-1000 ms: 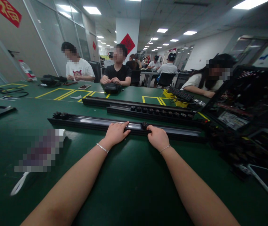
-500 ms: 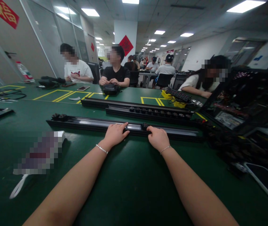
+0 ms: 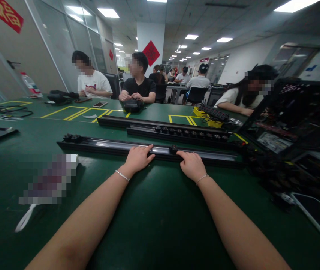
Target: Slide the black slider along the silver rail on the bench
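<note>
Two hands (image 3: 139,158) (image 3: 191,165) on unlabelled black rail (image 3: 106,146).

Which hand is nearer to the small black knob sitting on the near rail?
Right. The right hand has its fingertips just beside the small black knob on the near rail; the left hand rests flat on the rail farther left.

Bare forearms, no sleeves; a thin silver bracelet (image 3: 121,175) circles each wrist
</note>
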Demonstrator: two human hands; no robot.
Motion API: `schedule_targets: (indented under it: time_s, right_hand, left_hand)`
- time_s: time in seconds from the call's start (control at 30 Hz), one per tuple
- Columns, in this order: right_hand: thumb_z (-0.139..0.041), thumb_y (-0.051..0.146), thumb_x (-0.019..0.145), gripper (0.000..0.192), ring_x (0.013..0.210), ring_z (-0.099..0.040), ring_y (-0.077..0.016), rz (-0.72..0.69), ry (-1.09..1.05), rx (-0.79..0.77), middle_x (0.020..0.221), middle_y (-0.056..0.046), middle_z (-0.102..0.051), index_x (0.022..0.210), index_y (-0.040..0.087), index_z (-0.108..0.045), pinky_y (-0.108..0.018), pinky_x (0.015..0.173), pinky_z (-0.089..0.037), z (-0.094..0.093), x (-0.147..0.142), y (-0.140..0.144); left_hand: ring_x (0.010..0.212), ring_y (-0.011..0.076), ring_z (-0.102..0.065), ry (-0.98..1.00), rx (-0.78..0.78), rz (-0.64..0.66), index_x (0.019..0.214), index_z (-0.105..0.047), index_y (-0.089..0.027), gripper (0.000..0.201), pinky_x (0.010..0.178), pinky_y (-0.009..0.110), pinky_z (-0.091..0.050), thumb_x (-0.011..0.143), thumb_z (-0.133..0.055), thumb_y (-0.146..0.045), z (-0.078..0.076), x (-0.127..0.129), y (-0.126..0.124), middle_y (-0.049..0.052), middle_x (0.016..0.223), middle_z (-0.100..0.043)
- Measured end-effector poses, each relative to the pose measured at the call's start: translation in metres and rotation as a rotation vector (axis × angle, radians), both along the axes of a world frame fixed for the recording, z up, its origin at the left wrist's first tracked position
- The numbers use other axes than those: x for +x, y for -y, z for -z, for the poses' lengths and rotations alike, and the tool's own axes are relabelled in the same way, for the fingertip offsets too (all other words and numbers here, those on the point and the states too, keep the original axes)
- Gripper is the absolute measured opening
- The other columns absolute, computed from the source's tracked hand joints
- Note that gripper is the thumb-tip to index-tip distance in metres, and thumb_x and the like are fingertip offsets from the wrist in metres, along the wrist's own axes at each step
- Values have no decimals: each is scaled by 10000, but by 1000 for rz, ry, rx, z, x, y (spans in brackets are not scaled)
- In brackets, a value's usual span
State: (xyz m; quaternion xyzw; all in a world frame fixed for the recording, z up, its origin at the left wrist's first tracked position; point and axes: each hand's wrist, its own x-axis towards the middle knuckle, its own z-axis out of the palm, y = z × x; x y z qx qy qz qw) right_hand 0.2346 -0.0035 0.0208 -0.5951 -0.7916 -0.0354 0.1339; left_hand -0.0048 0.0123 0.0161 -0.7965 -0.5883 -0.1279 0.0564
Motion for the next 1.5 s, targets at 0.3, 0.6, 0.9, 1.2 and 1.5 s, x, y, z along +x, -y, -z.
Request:
schedule_targets:
  time_s: [0.3, 0.6, 0.9, 1.2, 1.5]
  right_hand:
    - [-409, 131, 776, 418, 975, -570, -177, 3, -6, -3, 1037, -22, -670, 1130, 245, -600, -306, 915, -339, -4, 7, -3]
    - [-403, 142, 784, 384, 951, -586, -164, 33, -50, 12, 1049, -21, -669, 1084, 228, -627, -286, 890, -379, -3, 11, -4]
    - [-395, 147, 787, 361, 940, -592, -163, 68, -69, 23, 1049, -12, -669, 1033, 233, -645, -281, 866, -398, -2, 15, -6]
    - [-395, 145, 776, 351, 935, -595, -161, 65, -107, 36, 1042, -11, -672, 1005, 227, -648, -272, 857, -407, 0, 17, -8]
    - [-400, 149, 778, 345, 932, -595, -159, 115, -103, 15, 1034, 4, -674, 993, 244, -652, -265, 836, -412, -2, 20, -8]
  left_hand:
    - [1096, 232, -539, -3, 0, 4, 1326, -412, -263, 521, 905, 384, -355, 880, -317, -515, 1, -1, -1, 64, 1189, -622]
    - [1095, 232, -539, -4, 5, 5, 1328, -413, -255, 531, 899, 378, -362, 879, -310, -520, 1, -1, -1, 61, 1182, -626]
    - [1099, 236, -537, -7, -2, -2, 1333, -409, -257, 537, 904, 385, -360, 876, -314, -522, 1, -1, -1, 68, 1169, -631]
    - [1090, 232, -543, -5, 8, 8, 1326, -417, -250, 531, 903, 381, -362, 879, -312, -516, 1, -1, -1, 70, 1166, -632]
    - [1100, 226, -536, 1, -2, -8, 1332, -408, -266, 527, 913, 375, -357, 877, -319, -517, 1, -1, -1, 59, 1178, -628]
